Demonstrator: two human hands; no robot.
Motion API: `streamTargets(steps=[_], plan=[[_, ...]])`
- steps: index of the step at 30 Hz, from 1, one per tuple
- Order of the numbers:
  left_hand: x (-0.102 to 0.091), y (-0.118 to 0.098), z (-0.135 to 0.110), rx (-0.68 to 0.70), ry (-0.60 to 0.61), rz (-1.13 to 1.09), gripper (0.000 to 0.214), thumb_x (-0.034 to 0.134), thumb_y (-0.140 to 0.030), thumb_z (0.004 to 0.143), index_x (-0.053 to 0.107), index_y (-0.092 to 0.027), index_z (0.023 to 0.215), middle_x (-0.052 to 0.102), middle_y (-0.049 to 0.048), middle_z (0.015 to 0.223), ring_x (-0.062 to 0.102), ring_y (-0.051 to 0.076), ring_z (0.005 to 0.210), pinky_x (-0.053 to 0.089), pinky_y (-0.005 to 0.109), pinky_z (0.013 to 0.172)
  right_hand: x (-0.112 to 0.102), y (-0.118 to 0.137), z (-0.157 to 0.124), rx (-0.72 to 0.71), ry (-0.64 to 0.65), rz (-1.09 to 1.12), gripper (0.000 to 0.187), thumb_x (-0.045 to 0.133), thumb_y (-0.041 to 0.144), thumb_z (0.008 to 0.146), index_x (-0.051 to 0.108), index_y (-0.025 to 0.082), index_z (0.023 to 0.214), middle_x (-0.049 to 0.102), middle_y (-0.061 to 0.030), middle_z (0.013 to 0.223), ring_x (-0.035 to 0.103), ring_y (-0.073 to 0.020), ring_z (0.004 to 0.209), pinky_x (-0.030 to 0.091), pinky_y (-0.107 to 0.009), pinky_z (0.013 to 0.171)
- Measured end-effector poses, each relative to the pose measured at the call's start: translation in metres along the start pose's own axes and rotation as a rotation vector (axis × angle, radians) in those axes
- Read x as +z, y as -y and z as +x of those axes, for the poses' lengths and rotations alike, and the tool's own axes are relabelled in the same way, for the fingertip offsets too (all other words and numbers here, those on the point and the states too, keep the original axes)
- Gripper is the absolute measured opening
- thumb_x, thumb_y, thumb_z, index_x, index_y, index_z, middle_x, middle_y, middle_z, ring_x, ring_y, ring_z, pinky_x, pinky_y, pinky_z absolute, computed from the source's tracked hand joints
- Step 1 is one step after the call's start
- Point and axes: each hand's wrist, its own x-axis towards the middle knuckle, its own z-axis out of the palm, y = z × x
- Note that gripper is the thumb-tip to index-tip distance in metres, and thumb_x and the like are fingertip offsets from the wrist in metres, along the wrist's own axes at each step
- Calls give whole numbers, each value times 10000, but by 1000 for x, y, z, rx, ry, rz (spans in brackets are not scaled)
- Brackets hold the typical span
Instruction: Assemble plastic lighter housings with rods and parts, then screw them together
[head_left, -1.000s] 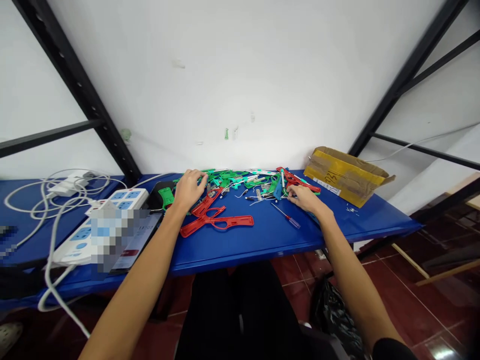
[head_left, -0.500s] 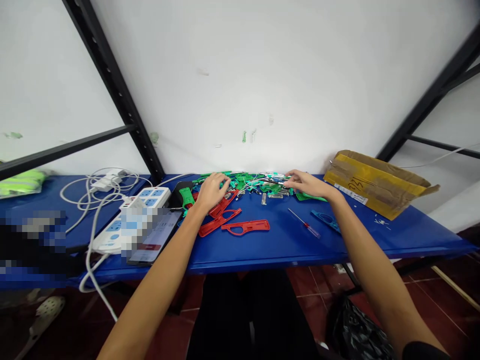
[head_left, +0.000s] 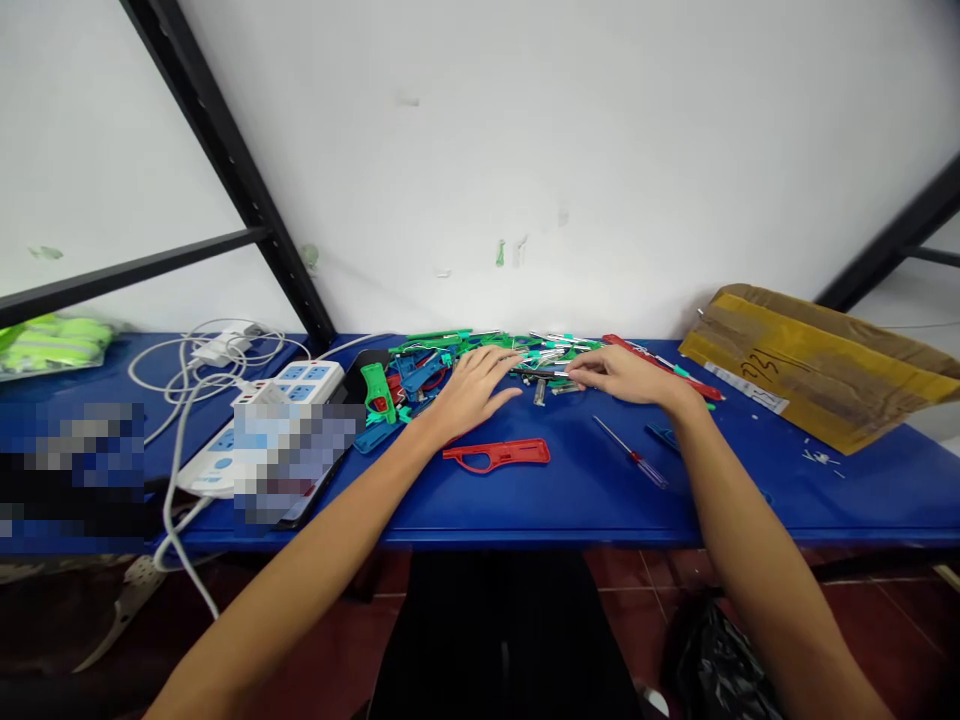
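My left hand [head_left: 474, 394] lies palm down over the near side of a heap of plastic and wire parts, fingers stretched and thumb apart. My right hand [head_left: 616, 373] is at the heap's right side, thumb and fingertips pinched on the end of a thin dark rod [head_left: 553, 374] that points left. Around both hands are green casing pieces [head_left: 430, 340], blue ones [head_left: 421, 372] and small metal parts. A red gun-shaped casing half [head_left: 517, 452] rests in front of my left hand. Another red piece [head_left: 694, 384] lies partly behind my right hand.
A screwdriver [head_left: 632, 455] and a blue casing piece [head_left: 663, 437] lie near my right forearm. At right stands a taped cardboard box [head_left: 810, 365]. A power strip [head_left: 307, 385], a phone and looped white cables are at left. Shelf posts rise on both sides.
My left hand has moved right and its fingers have straightened. A red piece now shows behind my right hand, where a green one was. The red pieces by my left hand are mostly out of sight.
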Motion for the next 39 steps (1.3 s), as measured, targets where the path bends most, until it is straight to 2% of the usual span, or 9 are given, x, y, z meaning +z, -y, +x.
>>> streamTargets(steps=[6,9,12,16,19,22,27,32,39], plan=[[8,-5,5,-18,-23,-41,268,539,-326,1130,729,-233,1295,770,103,1334,644,295,1262,457,475,1119,9,5,1,-33,-123,-175,409,694,535,989,807,261,1271,779,-37,855,670,-231,754,444,-343,710],[6,-5,7,-52,-72,-111,306,445,-279,1154,745,-230,1193,799,98,1188,685,265,1100,489,435,1020,25,17,7,-105,-118,-291,329,630,375,1038,800,304,1311,833,-69,1125,741,-296,976,501,-384,833],[4,-5,7,-110,-136,-152,298,444,-289,1155,734,-224,1169,791,93,1131,687,254,1057,499,410,974,47,30,16,-101,-100,-418,371,570,238,1045,769,267,1357,804,-123,1284,745,-344,1110,519,-413,894],[-1,-2,5,-187,-166,-127,239,496,-295,1138,725,-229,1136,791,78,1114,684,252,1046,493,405,975,63,36,29,-12,-98,-532,376,523,366,1120,726,242,1411,819,-166,1186,766,-357,1027,497,-389,828],[-9,2,5,-225,-213,-83,207,522,-284,1126,721,-231,1117,793,71,1126,688,258,1074,485,415,1003,58,30,32,13,-159,-515,398,467,438,1146,738,254,1373,826,-149,1118,757,-337,975,461,-366,793],[-18,8,5,-260,-334,-75,185,534,-264,1116,714,-222,1106,792,66,1110,692,254,1079,488,417,1018,45,24,29,11,-284,-437,355,469,397,1128,758,201,1192,805,-143,1027,712,-295,886,407,-347,733],[-25,17,4,-301,-424,-68,182,531,-283,1117,704,-226,1114,784,59,1089,697,250,1063,504,412,1002,34,29,22,-51,-480,-124,265,529,413,1055,659,219,928,599,-9,697,519,-189,632,319,-331,636],[-25,19,3,-318,-398,-58,187,524,-285,1112,702,-230,1101,778,64,1071,695,253,1044,503,416,995,33,44,22,-133,-735,117,269,564,494,1029,623,243,954,490,33,673,438,-164,604,337,-333,619],[-27,20,1,-364,-383,-57,181,515,-268,1107,693,-236,1107,789,68,1109,699,262,1077,498,426,1021,2,68,34,-242,-1007,36,278,585,520,1062,624,259,973,529,23,691,459,-155,585,395,-343,607]])
